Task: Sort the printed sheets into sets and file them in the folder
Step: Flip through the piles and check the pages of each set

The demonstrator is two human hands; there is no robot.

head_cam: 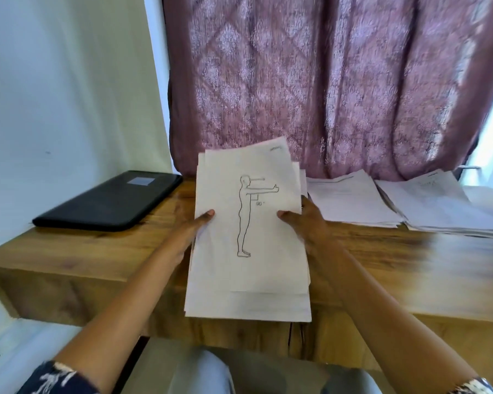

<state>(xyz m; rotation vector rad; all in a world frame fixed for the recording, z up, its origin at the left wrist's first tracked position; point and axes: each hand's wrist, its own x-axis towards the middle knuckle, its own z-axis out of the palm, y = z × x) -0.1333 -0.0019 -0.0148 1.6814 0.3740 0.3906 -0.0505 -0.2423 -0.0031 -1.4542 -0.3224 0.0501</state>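
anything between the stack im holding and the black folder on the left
Nothing visible. The left hand and right hand grip the stack; only bare table lies between it and the black folder. The paper piles sit to the right, off that path. The folder looks closed.

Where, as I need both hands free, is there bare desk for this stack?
The held stack of printed sheets could go on bare wood of the brown wooden desk in front of the flat black folder at left, or front right, before the two white paper piles. Back right, by the mauve curtain, those piles crowd it.
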